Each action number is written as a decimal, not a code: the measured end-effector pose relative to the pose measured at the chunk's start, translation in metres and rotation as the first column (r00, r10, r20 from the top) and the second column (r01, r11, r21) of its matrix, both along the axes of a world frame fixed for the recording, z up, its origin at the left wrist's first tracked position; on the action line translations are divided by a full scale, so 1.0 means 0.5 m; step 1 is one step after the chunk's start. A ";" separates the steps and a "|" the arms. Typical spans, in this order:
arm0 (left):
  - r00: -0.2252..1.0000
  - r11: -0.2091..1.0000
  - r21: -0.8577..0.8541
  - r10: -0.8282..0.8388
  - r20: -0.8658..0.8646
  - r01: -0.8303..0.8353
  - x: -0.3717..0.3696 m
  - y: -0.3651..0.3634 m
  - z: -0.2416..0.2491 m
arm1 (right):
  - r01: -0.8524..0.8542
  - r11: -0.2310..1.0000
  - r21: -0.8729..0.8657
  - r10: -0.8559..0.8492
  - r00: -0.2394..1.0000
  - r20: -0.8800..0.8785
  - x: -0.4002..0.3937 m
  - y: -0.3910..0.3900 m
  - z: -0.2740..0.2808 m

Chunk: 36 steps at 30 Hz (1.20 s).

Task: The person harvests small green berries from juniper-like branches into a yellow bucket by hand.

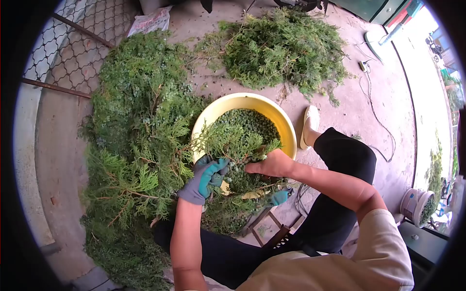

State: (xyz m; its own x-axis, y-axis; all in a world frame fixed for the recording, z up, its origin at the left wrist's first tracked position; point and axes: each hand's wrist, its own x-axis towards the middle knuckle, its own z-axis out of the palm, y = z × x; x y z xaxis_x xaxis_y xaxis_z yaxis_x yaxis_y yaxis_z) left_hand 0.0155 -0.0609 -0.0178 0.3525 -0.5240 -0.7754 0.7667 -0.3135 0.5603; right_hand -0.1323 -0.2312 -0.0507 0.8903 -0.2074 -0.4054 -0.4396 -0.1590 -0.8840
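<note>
Over the near side of a yellow basin (287,127) is a leafy green branch (228,141). My left hand (206,178), in a grey and teal glove, is closed around the branch's stem at the basin's near left rim. Bare, my right hand (268,164) is closed at the branch's right part; its fingertips are partly hidden by leaves. Small round green cones (252,120) fill the basin's bottom. More cut foliage (225,208) lies just below my hands, in front of my lap.
A large heap of branches (141,111) covers the left side, and another pile (286,48) lies beyond the basin. A light shoe (310,123) stands right of the basin. A cable (371,97) and a bucket (411,203) are at the right.
</note>
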 end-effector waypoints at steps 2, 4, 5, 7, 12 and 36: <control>0.999 0.999 0.008 0.040 0.029 -0.040 -0.004 -0.004 -0.001 | -0.058 0.962 -0.269 0.101 0.984 0.148 -0.003 -0.004 -0.005; 0.998 0.998 0.009 -0.057 0.019 0.057 0.000 0.003 -0.011 | -0.027 0.938 -0.345 0.086 0.984 0.157 -0.004 -0.002 -0.032; 0.998 0.998 0.010 -0.059 0.018 0.059 0.010 0.009 -0.014 | 0.004 0.909 -0.418 0.073 0.983 0.167 -0.005 0.000 -0.042; 0.982 0.976 -0.181 -0.145 -0.124 0.121 0.043 0.028 -0.016 | -0.151 0.942 -0.299 0.062 0.955 -0.289 -0.001 -0.040 -0.029; 0.990 0.999 -0.039 -0.004 0.142 0.010 0.062 0.068 0.054 | 0.072 0.964 0.257 -0.029 0.986 -0.167 0.006 -0.045 -0.069; 0.998 0.998 -0.044 -0.054 0.026 0.055 0.029 0.078 0.021 | -0.431 0.869 0.242 0.493 0.786 -0.373 0.045 -0.045 0.046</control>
State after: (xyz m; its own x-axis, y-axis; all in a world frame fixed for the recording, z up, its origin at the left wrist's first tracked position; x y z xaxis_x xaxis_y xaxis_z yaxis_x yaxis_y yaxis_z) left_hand 0.0302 -0.0217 -0.0075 0.3414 -0.5767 -0.7422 0.7348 -0.3287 0.5933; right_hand -0.1096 -0.2535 -0.0276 0.6094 0.2712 -0.7451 -0.6689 -0.3287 -0.6667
